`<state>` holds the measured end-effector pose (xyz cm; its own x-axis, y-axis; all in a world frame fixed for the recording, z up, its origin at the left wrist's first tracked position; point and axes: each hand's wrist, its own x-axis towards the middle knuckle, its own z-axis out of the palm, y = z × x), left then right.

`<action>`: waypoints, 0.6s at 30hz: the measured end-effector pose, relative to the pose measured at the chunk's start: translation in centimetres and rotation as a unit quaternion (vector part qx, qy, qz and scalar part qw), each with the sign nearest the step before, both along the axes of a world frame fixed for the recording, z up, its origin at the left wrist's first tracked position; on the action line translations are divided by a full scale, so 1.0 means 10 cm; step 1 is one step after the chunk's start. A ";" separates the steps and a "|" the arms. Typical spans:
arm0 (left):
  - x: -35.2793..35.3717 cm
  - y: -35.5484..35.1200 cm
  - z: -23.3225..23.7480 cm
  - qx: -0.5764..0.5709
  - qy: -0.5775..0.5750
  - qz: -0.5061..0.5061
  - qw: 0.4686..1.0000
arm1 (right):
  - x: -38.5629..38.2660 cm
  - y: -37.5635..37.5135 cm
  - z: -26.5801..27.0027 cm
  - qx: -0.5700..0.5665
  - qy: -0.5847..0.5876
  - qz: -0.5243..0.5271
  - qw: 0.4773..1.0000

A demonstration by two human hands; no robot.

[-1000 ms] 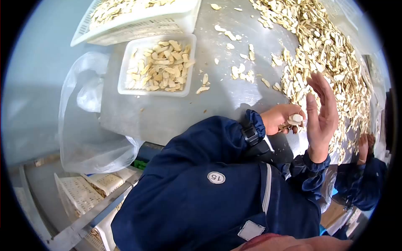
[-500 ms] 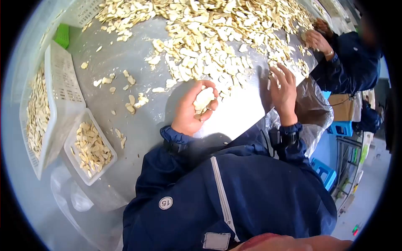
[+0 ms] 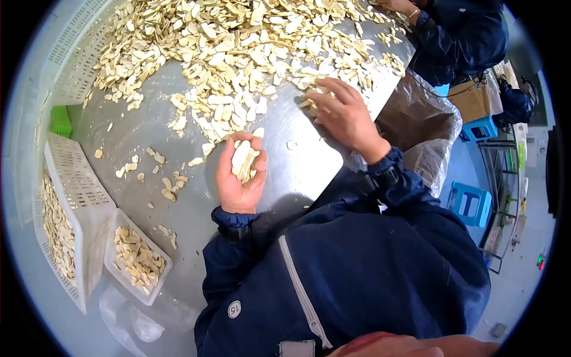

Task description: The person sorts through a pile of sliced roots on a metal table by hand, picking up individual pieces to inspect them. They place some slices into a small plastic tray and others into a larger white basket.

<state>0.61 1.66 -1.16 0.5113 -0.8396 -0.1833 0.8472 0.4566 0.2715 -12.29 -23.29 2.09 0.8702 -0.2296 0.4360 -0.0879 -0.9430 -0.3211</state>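
Observation:
My left hand [image 3: 238,178] is curled around a small stack of pale dried slices [image 3: 242,159], palm up, above the metal table. My right hand [image 3: 348,119] reaches over the table with its fingers stretched out, the tips touching a few slices [image 3: 309,102] at the near edge of the pile. What lies under those fingers is partly hidden. A large heap of the same cream-coloured slices [image 3: 238,53] spreads over the far side of the steel tabletop [image 3: 154,128].
A white perforated basket [image 3: 80,178] of slices stands at the left, beside a small white tray [image 3: 163,279] with more slices. A plastic-lined bin [image 3: 437,128] is off the table's right edge. A co-worker's sleeve [image 3: 443,41] is at the upper right. Blue stools [image 3: 468,204] stand beyond.
The view has shifted, so the table and baskets sit differently in the picture. My right hand has moved in from the table's right edge to slices nearer my left hand. The left still holds its stack.

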 end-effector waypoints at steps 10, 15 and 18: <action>-0.01 -0.02 -0.01 0.005 -0.002 -0.006 1.000 | -0.69 -0.62 -0.07 -0.074 -0.005 -0.208 0.975; -0.01 -0.01 -0.04 -0.004 -0.015 -0.008 1.000 | -0.22 -0.21 -0.02 0.011 -0.002 -0.020 1.000; 0.00 0.00 -0.03 0.009 -0.024 -0.007 1.000 | -0.10 -0.04 -0.04 0.005 0.012 0.065 0.998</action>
